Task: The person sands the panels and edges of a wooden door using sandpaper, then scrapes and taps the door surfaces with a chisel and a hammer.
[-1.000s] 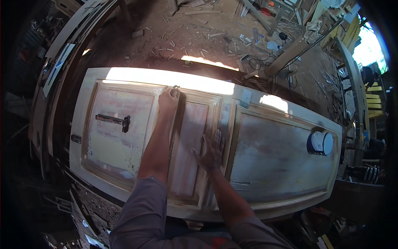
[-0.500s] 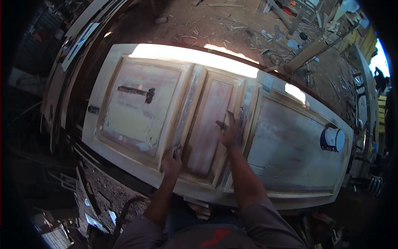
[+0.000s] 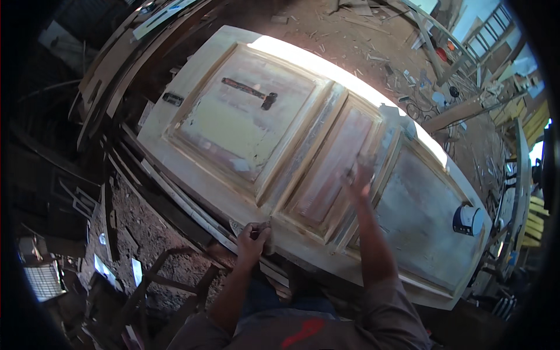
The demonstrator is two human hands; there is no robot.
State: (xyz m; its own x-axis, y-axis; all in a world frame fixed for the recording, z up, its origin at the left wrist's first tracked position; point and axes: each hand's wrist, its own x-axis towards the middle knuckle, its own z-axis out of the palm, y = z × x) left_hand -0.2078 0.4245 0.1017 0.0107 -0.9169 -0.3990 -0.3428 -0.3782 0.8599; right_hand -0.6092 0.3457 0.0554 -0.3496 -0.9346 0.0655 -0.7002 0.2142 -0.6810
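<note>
Sandpaper (image 3: 266, 232), a small grey-brown pad, sits folded under the fingers of the left hand (image 3: 253, 238) at the near edge of a pale panelled door (image 3: 192, 87) that lies flat across the workshop. That hand curls down over the pad, thumb side up, knuckles bent, pressing it against the door's front rail just below the narrow middle panel (image 3: 329, 166). Its forearm comes straight up from the lower edge of the view.

The right hand (image 3: 360, 175) rests further up, on the moulding between the middle panel and the right panel (image 3: 417, 216). It is blurred; the fingers look spread and flat on the wood, though whether they pinch anything I cannot tell. Its arm runs up from a grey sleeve (image 3: 385, 309).

A round white tin (image 3: 468, 220) with a dark rim stands on the right panel near the door's far corner. A dark hammer (image 3: 251, 91) lies on the left panel (image 3: 242, 125), head toward the middle.

The door's surface is patchy, cream with pinkish and yellowish rubbed areas, and a band of bright sunlight falls along its far edge. Wood offcuts and shavings litter the dirt floor (image 3: 361, 52) beyond; planks and frames (image 3: 116, 64) lean at the left.
</note>
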